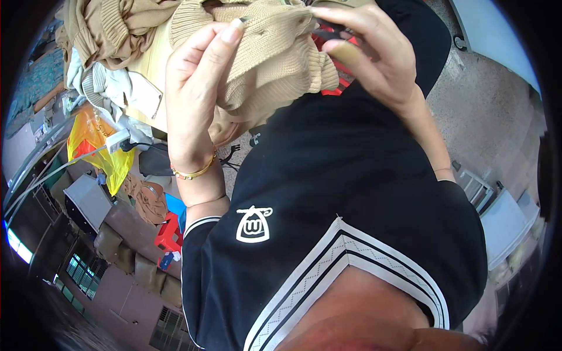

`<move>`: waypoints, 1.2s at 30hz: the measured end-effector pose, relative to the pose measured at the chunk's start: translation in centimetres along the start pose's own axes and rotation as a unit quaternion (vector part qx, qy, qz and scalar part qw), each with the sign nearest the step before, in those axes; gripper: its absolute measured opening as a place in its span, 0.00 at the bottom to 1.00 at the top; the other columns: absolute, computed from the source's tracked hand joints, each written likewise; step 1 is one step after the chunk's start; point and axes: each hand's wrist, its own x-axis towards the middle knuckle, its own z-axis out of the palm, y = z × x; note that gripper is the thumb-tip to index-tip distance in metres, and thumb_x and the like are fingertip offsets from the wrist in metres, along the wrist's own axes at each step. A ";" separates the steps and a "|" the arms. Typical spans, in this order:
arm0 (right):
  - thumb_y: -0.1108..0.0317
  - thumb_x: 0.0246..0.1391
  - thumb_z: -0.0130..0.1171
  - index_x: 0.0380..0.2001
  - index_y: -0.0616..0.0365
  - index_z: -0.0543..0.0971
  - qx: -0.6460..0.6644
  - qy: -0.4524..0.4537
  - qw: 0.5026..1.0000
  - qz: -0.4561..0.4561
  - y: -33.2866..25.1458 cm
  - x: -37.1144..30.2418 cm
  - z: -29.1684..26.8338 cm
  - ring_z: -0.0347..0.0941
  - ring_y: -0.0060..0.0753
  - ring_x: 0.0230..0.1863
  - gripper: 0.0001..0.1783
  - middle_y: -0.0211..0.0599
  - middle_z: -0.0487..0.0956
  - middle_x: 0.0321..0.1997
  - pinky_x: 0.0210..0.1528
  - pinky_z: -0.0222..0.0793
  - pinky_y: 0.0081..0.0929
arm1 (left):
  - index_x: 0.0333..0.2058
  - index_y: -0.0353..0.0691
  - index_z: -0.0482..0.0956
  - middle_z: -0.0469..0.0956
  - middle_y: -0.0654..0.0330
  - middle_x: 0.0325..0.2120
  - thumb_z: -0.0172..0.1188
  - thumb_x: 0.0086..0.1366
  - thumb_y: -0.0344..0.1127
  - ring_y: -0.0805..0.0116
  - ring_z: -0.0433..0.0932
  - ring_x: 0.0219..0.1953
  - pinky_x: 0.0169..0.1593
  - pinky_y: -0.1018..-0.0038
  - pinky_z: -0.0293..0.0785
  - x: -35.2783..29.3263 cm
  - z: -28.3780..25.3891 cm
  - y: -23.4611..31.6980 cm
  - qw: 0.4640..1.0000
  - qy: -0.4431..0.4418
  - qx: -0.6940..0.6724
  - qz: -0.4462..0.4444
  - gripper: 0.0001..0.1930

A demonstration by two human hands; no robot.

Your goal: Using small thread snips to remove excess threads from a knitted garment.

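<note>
A tan knitted garment [269, 52] with ribbed edges is held up in front of my chest, spilling over at the top of the view. My left hand [199, 76] pinches its edge between thumb and fingers. At the garment's right end is my right hand [380, 58], its fingers curled around a small black tool [332, 27]. That tool is smeared and partly hidden by the fingers, so its exact kind does not show. The right index fingertip lies close to the knit; whether it touches is unclear.
More tan knitwear [111, 26] and pale grey-white knit pieces [108, 88] lie at the upper left, on a light wooden surface [153, 73]. A yellow plastic bag [120, 167] hangs below them. Something red [336, 88] shows behind the garment. A red stool [170, 231] stands lower left.
</note>
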 end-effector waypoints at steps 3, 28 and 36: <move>0.72 0.50 0.70 0.49 0.65 0.80 0.030 -0.018 0.999 -0.003 -0.6 0.6 0.4 0.73 0.34 0.26 0.22 0.39 0.76 0.31 0.29 0.69 0.25 | 0.41 0.32 0.80 0.76 0.73 0.30 0.58 0.71 0.33 0.90 0.68 0.32 0.35 0.90 0.62 -0.1 0.9 0.0 0.999 0.020 -0.039 0.005 0.09; 0.72 0.44 0.76 0.48 0.61 0.81 0.338 -0.025 0.919 0.202 1.9 -1.2 2.9 0.57 0.05 0.23 0.25 0.14 0.67 0.25 0.23 0.53 0.11 | 0.38 0.33 0.81 0.77 0.69 0.30 0.58 0.69 0.32 0.84 0.72 0.34 0.39 0.85 0.66 0.2 0.4 0.1 0.991 -0.130 0.034 0.023 0.08; 0.72 0.35 0.77 0.21 0.58 0.75 0.492 -0.100 0.861 0.084 0.7 -2.9 -4.1 0.56 0.12 0.19 0.16 0.22 0.70 0.20 0.20 0.46 0.18 | 0.44 0.32 0.80 0.80 0.52 0.43 0.68 0.56 0.42 0.59 0.75 0.51 0.58 0.62 0.66 4.5 -1.3 0.7 0.848 -0.382 0.281 0.235 0.21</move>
